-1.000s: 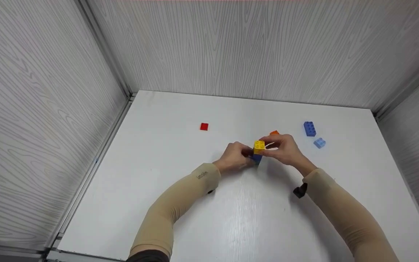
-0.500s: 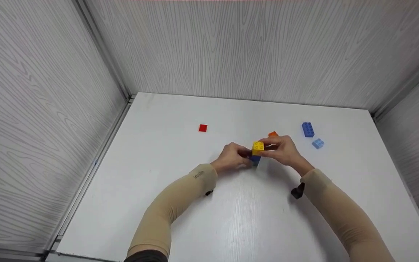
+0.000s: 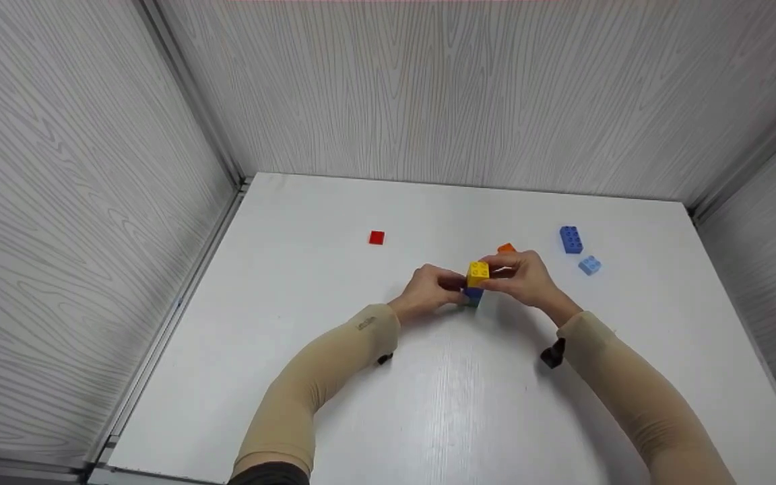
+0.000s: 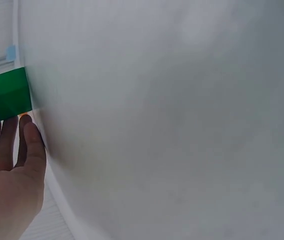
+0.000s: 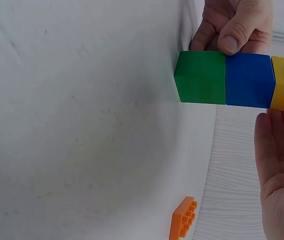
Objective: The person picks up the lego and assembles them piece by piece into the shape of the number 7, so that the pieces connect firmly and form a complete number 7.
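Block stack [image 5: 232,79]: three levels, upright between the two grips, base apparently resting on the table. Table [image 3: 428,404]: white, carrying every piece noted here. Left grip [image 3: 425,291]: grasping the lower part of the stack, thumb across the seam of the bottom two levels in the right wrist view. Right grip [image 3: 526,276]: pinching the top level between thumb and fingers.

Stack, bottom to top: green block [image 5: 201,77], blue block [image 5: 249,80], yellow block [image 3: 478,273], studs up. Faces roughly aligned; no clear gap at the upper seam, though full seating cannot be told.

Loose, larger to smaller: long blue brick [image 3: 571,240], toward the back right; orange brick [image 3: 507,248], beyond the right grip and partly hidden by it in the head view; light blue brick [image 3: 590,265], just beside the long blue brick; red flat piece [image 3: 376,238], well apart to the left.

Step in hand, as judged: fitting yellow onto blue, left side steadying. Next move likely calls for straight downward pressure on yellow with the base braced, then a right-side release. A tilted push could leave one edge raised.
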Demonstrator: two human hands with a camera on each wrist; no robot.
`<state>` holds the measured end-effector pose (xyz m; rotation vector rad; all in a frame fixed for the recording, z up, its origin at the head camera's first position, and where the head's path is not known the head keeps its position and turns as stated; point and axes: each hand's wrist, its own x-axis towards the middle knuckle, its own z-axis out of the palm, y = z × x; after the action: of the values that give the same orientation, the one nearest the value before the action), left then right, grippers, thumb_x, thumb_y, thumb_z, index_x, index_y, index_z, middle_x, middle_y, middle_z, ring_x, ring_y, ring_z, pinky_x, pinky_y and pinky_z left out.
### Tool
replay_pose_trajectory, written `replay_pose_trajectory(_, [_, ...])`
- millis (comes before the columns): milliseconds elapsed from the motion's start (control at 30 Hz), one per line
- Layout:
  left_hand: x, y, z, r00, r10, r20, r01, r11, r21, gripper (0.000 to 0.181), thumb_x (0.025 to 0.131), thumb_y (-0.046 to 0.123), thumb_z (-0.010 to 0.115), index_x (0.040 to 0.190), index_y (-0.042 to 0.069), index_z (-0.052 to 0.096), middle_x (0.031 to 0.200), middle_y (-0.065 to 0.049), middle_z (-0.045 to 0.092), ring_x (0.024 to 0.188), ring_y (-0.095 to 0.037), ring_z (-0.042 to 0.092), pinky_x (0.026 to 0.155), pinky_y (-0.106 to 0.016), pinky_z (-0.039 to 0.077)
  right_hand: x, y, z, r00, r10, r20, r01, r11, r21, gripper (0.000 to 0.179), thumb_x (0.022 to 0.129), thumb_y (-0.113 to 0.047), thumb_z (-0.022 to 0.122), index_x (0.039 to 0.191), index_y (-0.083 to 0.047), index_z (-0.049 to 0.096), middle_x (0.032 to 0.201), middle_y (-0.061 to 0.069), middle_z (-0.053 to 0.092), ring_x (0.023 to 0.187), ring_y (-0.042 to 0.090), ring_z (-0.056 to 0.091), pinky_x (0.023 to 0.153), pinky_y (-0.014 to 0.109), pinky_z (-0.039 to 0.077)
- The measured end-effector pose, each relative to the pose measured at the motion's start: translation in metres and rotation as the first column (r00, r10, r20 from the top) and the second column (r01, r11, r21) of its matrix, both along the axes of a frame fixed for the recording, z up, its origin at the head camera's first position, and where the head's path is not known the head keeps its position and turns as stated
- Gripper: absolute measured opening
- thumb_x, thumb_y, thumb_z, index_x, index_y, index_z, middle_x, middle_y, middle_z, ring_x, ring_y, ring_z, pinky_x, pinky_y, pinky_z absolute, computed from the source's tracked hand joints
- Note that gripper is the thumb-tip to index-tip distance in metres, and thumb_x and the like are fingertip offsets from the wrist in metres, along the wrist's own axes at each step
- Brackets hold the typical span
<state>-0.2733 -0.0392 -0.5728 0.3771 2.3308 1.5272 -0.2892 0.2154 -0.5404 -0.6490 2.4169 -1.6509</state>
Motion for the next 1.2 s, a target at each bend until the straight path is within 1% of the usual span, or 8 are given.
replay_pose_trajectory(233, [0.003, -0.001, 0.001, 1.000, -0.005, 0.005, 0.005, 1.000, -0.003, 0.039, 0.098, 0.024, 0.089, 0.136, 0.019, 0.083, 0.126, 0.002, 0.086, 0.117, -0.015, 0.077, 0.114, -0.039, 0.062, 0.003, -0.001, -0.002, 0.999, 0.003, -0.044, -0.001, 0.999, 0.046, 0.039, 0.095, -0.008, 0.091, 0.132, -0.005, 0.082, 0.128, 0.021, 0.082, 0.108, 0.011, 0.077, 0.098, 0.019, 0.064])
replay_pose_trajectory(467, [0.004, -0.004, -0.002, 0.999, 0.001, 0.045, -0.004, 0.998, 0.063, 0.041, 0.098, 0.026, 0.090, 0.139, 0.021, 0.082, 0.130, 0.002, 0.085, 0.121, -0.015, 0.078, 0.115, -0.038, 0.061, 0.004, -0.001, -0.003, 0.999, 0.008, -0.049, -0.005, 0.998, 0.058, 0.038, 0.095, -0.010, 0.091, 0.133, -0.007, 0.083, 0.129, 0.018, 0.083, 0.110, 0.014, 0.078, 0.100, 0.022, 0.064])
replay_pose_trajectory(667, [0.002, -0.002, -0.001, 1.000, -0.009, 0.020, 0.008, 0.998, 0.055, 0.041, 0.100, 0.024, 0.088, 0.141, 0.020, 0.081, 0.132, 0.002, 0.085, 0.122, -0.013, 0.078, 0.114, -0.037, 0.062, 0.002, 0.000, -0.002, 1.000, -0.002, -0.023, 0.003, 0.998, 0.061, 0.038, 0.095, -0.008, 0.090, 0.132, -0.007, 0.083, 0.131, 0.019, 0.082, 0.113, 0.021, 0.078, 0.097, 0.018, 0.063])
replay_pose_trajectory(867, [0.002, 0.000, 0.001, 1.000, -0.013, -0.006, 0.013, 1.000, 0.026, 0.041, 0.100, 0.022, 0.087, 0.141, 0.018, 0.080, 0.132, 0.000, 0.085, 0.124, -0.015, 0.079, 0.115, -0.037, 0.061, 0.003, 0.003, 0.005, 0.998, 0.040, -0.046, -0.034, 0.993, 0.117, 0.043, 0.096, -0.013, 0.091, 0.137, -0.006, 0.080, 0.133, 0.018, 0.081, 0.118, 0.028, 0.078, 0.100, 0.022, 0.064])
replay_pose_trajectory(933, [0.002, 0.001, 0.002, 1.000, -0.019, -0.009, 0.019, 1.000, 0.018, 0.042, 0.101, 0.023, 0.087, 0.142, 0.017, 0.079, 0.134, -0.001, 0.084, 0.125, -0.015, 0.079, 0.116, -0.038, 0.061, 0.003, 0.008, 0.009, 0.998, 0.045, -0.047, -0.039, 0.992, 0.121, 0.046, 0.098, -0.014, 0.089, 0.141, -0.005, 0.077, 0.136, 0.018, 0.080, 0.118, 0.024, 0.078, 0.102, 0.022, 0.064])
replay_pose_trajectory(1000, [0.003, 0.002, 0.002, 1.000, -0.027, -0.005, 0.027, 1.000, 0.009, 0.044, 0.101, 0.023, 0.086, 0.144, 0.017, 0.078, 0.136, -0.001, 0.084, 0.127, -0.015, 0.078, 0.118, -0.038, 0.059, 0.001, 0.015, 0.012, 0.999, 0.026, -0.036, -0.021, 0.993, 0.114, 0.046, 0.101, -0.015, 0.086, 0.144, -0.004, 0.075, 0.139, 0.020, 0.079, 0.118, 0.016, 0.077, 0.103, 0.020, 0.062])
replay_pose_trajectory(1133, [0.003, 0.003, 0.002, 0.999, -0.030, 0.015, 0.030, 1.000, -0.002, 0.047, 0.102, 0.022, 0.085, 0.147, 0.016, 0.076, 0.138, -0.002, 0.083, 0.128, -0.015, 0.078, 0.120, -0.039, 0.058, -0.005, 0.030, 0.020, 0.998, -0.062, 0.000, 0.062, 0.993, 0.101, 0.042, 0.109, -0.023, 0.076, 0.146, -0.004, 0.073, 0.142, 0.023, 0.077, 0.114, -0.001, 0.073, 0.099, 0.013, 0.058])
replay_pose_trajectory(1200, [0.003, 0.002, 0.003, 0.999, -0.029, 0.017, 0.029, 1.000, -0.002, 0.047, 0.102, 0.021, 0.085, 0.147, 0.015, 0.076, 0.139, -0.003, 0.082, 0.128, -0.016, 0.077, 0.120, -0.040, 0.058, -0.009, 0.037, 0.023, 0.994, -0.105, 0.007, 0.104, 0.988, 0.116, 0.043, 0.110, -0.026, 0.075, 0.146, -0.003, 0.073, 0.143, 0.024, 0.077, 0.111, -0.005, 0.072, 0.097, 0.010, 0.057])
